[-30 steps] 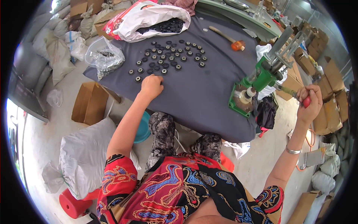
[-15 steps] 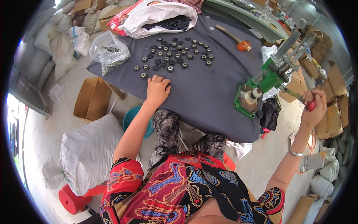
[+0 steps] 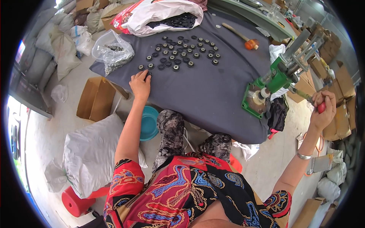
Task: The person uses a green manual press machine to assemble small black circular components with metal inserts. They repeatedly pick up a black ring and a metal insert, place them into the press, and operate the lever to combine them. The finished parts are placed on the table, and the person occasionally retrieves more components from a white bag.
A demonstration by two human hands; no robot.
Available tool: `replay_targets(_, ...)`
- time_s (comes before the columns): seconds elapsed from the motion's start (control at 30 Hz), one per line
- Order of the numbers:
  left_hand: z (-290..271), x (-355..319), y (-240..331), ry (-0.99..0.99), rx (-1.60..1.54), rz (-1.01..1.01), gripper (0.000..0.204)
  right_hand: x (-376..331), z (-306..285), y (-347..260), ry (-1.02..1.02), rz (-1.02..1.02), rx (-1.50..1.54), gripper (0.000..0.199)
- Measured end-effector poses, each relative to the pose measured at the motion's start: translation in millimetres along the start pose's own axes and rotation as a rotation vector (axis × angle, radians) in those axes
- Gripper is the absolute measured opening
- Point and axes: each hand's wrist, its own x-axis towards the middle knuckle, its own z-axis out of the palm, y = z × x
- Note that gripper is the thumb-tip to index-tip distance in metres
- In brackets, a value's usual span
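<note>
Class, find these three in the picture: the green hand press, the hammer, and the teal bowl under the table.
green hand press [image 3: 276,78], head view, on its green body.
hammer [image 3: 236,33], head view, on its wooden handle.
teal bowl [image 3: 149,122], head view, on its inner wall.

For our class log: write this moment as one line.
left hand: on black rings | right hand: gripping press lever | green press: on table
</note>
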Motion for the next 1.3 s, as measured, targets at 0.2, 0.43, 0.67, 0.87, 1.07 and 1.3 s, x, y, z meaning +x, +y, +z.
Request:
replay_targets(0.2,4,1,5,-0.035,0.075,-0.005,0.027,-1,-1,-1,0.010,0.009,0.003,0.017)
replay_targets(0.43,13,-2,-7,0.019,0.054,0.061,0.026,0,3,-4,-0.003,0.002,0.009,0.018)
replay_targets(0.67,10,-1,-7,0.002,0.064,0.089,0.028,0,5,-2,-0.015,0.000,0.028,0.019)
replay_targets(0.87,14,1,-8,0.008,0.026,0.097,0.027,0,5,-6,-0.005,-0.011,-0.005,0.019)
replay_targets(1.07,7,-1,3,-0.014,0.076,0.095,0.027,-1,4,-8,0.006,-0.001,-0.008,0.019)
replay_targets(1.3,5,3,8,-0.054,0.037,0.216,0.027,-3,14,-14,0.169,0.058,-0.083,0.019)
